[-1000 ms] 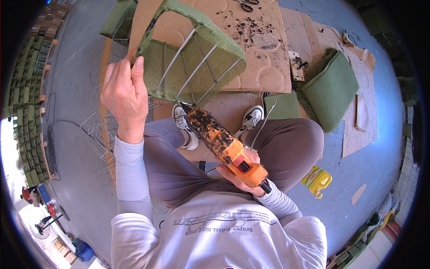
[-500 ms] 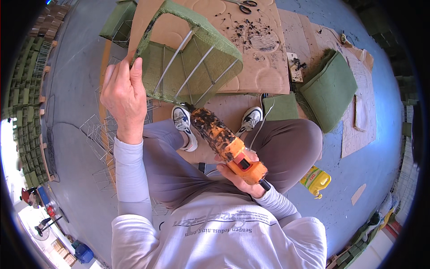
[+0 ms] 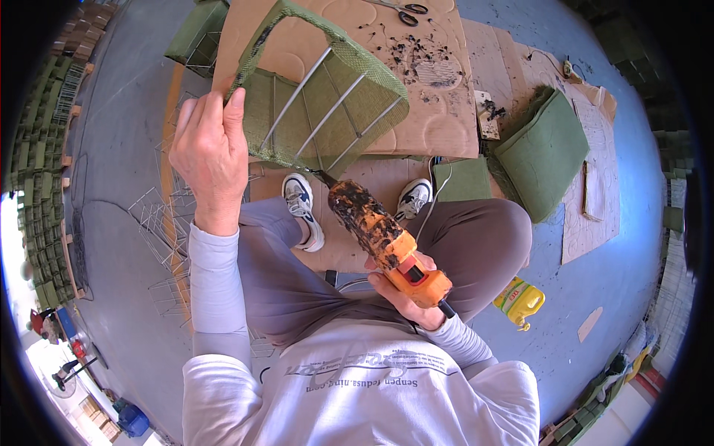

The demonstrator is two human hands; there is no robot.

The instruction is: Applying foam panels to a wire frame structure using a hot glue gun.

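My left hand [image 3: 210,160] pinches the near left edge of a green mesh fabric cover [image 3: 346,56] stretched over a box-shaped frame of metal rods [image 3: 301,97]. The frame is tilted, with its open side toward me, above a cardboard-covered surface. My right hand [image 3: 405,293] is wrapped round the body of an orange corded electric hand tool [image 3: 390,256], whose exact kind I cannot make out. Black residue cakes its front half. The tool's narrow dark tip touches or nearly touches the lower edge of the fabric, at the corner nearest me.
Black scraps [image 3: 431,56] and scissors [image 3: 409,13] lie on the cardboard [image 3: 446,126]. Folded green fabric [image 3: 547,152] is at the right, near a yellow jug [image 3: 520,301]. Bare wire frames [image 3: 160,223] stand on the left; a green-covered box [image 3: 195,37] is behind. A white cord [image 3: 442,182] trails between my legs.
The tool's tip has shifted slightly right and down along the fabric's lower edge. The frame has moved slightly right in view, with my left hand still pinching it.
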